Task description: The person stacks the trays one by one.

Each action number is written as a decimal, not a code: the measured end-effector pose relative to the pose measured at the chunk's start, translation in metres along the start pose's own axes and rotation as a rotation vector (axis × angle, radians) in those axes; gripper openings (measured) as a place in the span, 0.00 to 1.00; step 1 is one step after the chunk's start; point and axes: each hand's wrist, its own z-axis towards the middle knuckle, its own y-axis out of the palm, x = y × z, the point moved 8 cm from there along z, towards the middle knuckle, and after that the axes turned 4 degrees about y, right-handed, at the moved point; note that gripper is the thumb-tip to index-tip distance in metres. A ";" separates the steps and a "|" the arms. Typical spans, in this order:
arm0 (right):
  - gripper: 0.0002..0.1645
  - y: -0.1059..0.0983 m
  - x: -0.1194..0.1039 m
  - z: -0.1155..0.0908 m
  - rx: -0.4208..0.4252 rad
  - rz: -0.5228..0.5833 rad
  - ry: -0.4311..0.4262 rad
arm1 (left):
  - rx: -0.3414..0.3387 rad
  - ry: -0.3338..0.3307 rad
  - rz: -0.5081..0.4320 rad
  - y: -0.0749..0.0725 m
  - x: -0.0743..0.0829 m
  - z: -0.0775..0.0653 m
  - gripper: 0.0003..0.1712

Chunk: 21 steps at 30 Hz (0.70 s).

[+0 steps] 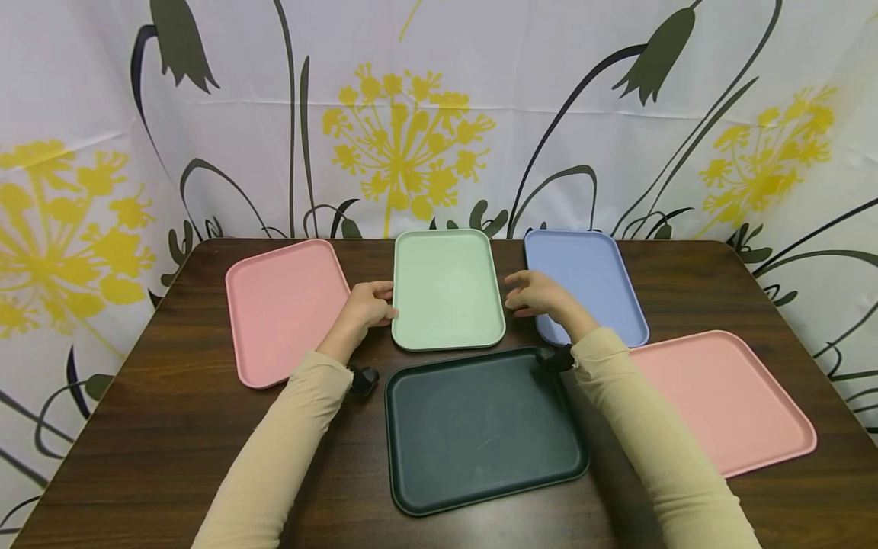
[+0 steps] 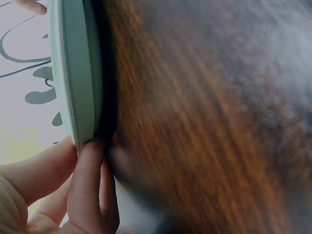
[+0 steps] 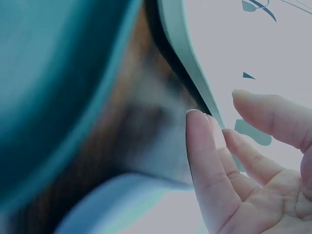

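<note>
A light green tray [image 1: 448, 286] lies at the back centre of the table, between both hands. My left hand [image 1: 367, 311] pinches its left edge; in the left wrist view the thumb [image 2: 46, 163] is at the rim and the fingers [image 2: 87, 187] sit against the underside. My right hand [image 1: 542, 296] hovers off the tray's right edge, over the left side of a blue tray [image 1: 590, 267]. In the right wrist view its fingers [image 3: 209, 165] reach toward the light green tray's edge [image 3: 183, 44], the thumb spread apart.
Nearer than the light green tray lies a dark green tray [image 1: 480, 435]. One pink tray [image 1: 281, 305] is at the left, another pink tray [image 1: 734, 404] at the right, partly behind the right sleeve. A flowered curtain [image 1: 439, 114] hangs behind the wooden table [image 1: 171, 419].
</note>
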 end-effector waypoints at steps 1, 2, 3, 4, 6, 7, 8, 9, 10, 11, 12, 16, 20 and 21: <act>0.34 -0.002 -0.001 -0.001 0.003 0.000 -0.001 | -0.001 0.000 -0.001 0.000 0.000 0.000 0.36; 0.34 -0.005 -0.001 -0.002 0.004 -0.006 -0.008 | -0.001 -0.001 -0.001 0.000 0.000 0.000 0.36; 0.34 -0.008 -0.002 -0.003 0.009 -0.007 -0.010 | -0.002 -0.001 -0.002 0.000 0.000 0.000 0.36; 0.34 -0.011 -0.003 -0.004 0.010 -0.007 -0.018 | -0.002 -0.001 -0.004 0.000 -0.001 0.000 0.36; 0.34 -0.017 -0.004 -0.006 0.016 -0.010 -0.028 | -0.002 -0.003 -0.010 0.000 -0.001 0.000 0.36; 0.34 -0.020 -0.005 -0.008 0.016 -0.007 -0.032 | -0.002 -0.003 -0.010 0.000 -0.001 0.000 0.36; 0.34 -0.023 -0.005 -0.009 0.014 -0.004 -0.037 | -0.001 -0.003 -0.012 0.000 -0.001 0.000 0.36; 0.34 -0.025 -0.006 -0.010 0.015 0.000 -0.040 | 0.000 -0.003 -0.013 0.000 -0.001 0.000 0.36; 0.34 -0.028 -0.006 -0.011 0.014 0.001 -0.044 | 0.001 -0.003 -0.013 0.000 -0.001 0.000 0.36; 0.34 -0.031 -0.006 -0.012 0.016 0.005 -0.045 | 0.002 -0.003 -0.012 0.000 -0.001 0.000 0.36; 0.34 -0.034 -0.006 -0.013 0.017 0.010 -0.047 | 0.001 -0.001 -0.010 0.000 -0.001 0.000 0.36; 0.34 -0.047 -0.003 -0.018 0.033 0.010 -0.050 | -0.003 -0.003 -0.013 0.000 -0.001 0.000 0.36; 0.33 -0.060 0.001 -0.025 0.039 0.008 -0.049 | -0.012 -0.001 -0.017 0.001 0.000 -0.001 0.36; 0.33 -0.064 0.002 -0.026 0.039 0.009 -0.049 | -0.012 0.002 -0.016 0.001 0.000 -0.001 0.36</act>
